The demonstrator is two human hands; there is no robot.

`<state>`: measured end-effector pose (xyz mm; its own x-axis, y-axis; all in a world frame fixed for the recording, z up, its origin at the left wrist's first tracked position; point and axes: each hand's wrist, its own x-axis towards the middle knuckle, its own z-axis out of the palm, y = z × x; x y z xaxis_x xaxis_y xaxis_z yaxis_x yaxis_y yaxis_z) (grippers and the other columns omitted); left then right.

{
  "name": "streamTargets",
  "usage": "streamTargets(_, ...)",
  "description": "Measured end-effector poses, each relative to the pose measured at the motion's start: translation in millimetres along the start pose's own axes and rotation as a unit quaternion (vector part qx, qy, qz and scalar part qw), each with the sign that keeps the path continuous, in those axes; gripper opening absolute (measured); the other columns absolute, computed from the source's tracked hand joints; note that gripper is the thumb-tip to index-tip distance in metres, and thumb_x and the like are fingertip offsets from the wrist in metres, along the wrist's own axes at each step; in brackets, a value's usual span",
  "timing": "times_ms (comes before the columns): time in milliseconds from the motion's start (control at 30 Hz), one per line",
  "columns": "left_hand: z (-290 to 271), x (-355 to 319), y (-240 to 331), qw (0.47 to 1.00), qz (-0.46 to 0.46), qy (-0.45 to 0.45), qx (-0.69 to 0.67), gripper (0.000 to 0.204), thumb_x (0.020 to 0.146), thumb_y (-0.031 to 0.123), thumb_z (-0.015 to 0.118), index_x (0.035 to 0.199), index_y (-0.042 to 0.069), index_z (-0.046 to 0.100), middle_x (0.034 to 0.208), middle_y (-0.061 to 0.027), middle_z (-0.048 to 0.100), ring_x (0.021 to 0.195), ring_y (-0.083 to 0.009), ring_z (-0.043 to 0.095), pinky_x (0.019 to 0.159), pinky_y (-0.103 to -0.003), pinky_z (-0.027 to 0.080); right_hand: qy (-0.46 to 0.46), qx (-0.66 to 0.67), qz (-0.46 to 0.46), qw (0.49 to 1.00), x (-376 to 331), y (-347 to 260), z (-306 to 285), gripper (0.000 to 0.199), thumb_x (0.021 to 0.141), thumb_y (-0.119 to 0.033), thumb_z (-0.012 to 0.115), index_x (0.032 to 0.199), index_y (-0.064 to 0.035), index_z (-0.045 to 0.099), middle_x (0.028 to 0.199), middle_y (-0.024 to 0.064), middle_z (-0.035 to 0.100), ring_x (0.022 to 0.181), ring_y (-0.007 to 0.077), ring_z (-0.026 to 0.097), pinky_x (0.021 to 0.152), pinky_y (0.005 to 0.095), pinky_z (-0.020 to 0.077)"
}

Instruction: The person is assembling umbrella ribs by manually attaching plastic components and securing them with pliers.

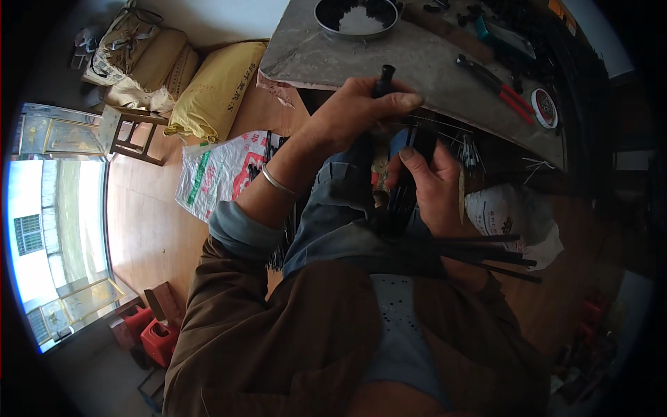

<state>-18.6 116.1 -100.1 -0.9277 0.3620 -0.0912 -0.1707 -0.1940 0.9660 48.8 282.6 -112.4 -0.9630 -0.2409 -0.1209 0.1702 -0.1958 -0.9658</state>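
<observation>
My left hand [358, 111] is closed around a short black piece with a flared end [383, 80], which stands up out of the fist by the workbench edge. Below and to the right, my right hand [432, 184] grips a dark, narrow rod [419, 142] between thumb and fingers. A thin metal wire [445, 124] runs across the gap between the hands; which hand holds it cannot be made out. On my lap lie several black rods [486, 251], their ends pointing right. The lower part of the rod in my right hand merges with dark things on the lap.
The grey workbench [306, 52] carries a bowl [358, 31] of black pieces and white material, red-handled pliers [500, 90], a round tin [544, 108] and a teal tray [504, 35]. Yellow sacks [222, 87], a small wooden stool [135, 135] and red containers [158, 340] stand left.
</observation>
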Motion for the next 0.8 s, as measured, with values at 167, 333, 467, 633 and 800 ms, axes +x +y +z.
streamTargets(167,6,1,-3,1.000,0.009,0.022,-0.018,0.021,0.086,0.021,0.067,0.093,0.002,0.067,0.075,-0.0012,0.063,0.065,-0.0062,0.054,0.059,-0.022,0.043,0.002,0.014,0.005,1.000,0,3,0,0.016,0.093,-0.017,0.058,0.098,-0.0021,0.057,0.073,0.0048,0.062,0.059,0.0093,0.058,0.054,0.0225,0.0473)
streamTargets(333,22,-7,-1,0.997,0.035,0.073,0.001,0.018,0.087,0.019,0.066,0.089,0.002,0.067,0.076,-0.0034,0.065,0.062,-0.0074,0.055,0.057,-0.022,0.043,0.002,0.019,-0.002,1.000,0,6,-1,0.015,0.092,-0.016,0.058,0.098,-0.0021,0.058,0.072,0.0049,0.062,0.057,0.0092,0.057,0.052,0.0223,0.0471)
streamTargets(467,23,-10,0,0.994,0.007,0.106,-0.005,0.017,0.087,0.019,0.066,0.087,0.002,0.066,0.074,-0.0032,0.064,0.057,-0.0079,0.053,0.053,-0.021,0.040,-0.008,0.012,-0.012,1.000,0,6,0,0.016,0.093,-0.017,0.057,0.098,-0.0021,0.058,0.072,0.0053,0.062,0.056,0.0093,0.057,0.051,0.0224,0.0470)
streamTargets(633,26,-11,-2,0.992,0.001,0.127,0.005,0.028,0.092,0.027,0.059,0.096,0.000,0.065,0.071,-0.0027,0.062,0.057,-0.0086,0.052,0.051,-0.021,0.038,0.021,0.041,-0.015,0.999,-1,9,0,0.015,0.093,-0.017,0.057,0.095,-0.0019,0.058,0.072,0.0051,0.062,0.055,0.0095,0.057,0.050,0.0223,0.0463)
streamTargets(800,19,-24,-16,0.990,-0.005,0.135,-0.026,0.045,0.096,0.040,0.049,0.101,-0.002,0.062,0.065,-0.0001,0.055,0.052,-0.0085,0.050,0.049,-0.021,0.041,0.019,0.039,-0.031,0.999,1,14,-7,0.016,0.093,-0.017,0.057,0.091,-0.0017,0.058,0.072,0.0047,0.062,0.056,0.0095,0.057,0.050,0.0218,0.0456)
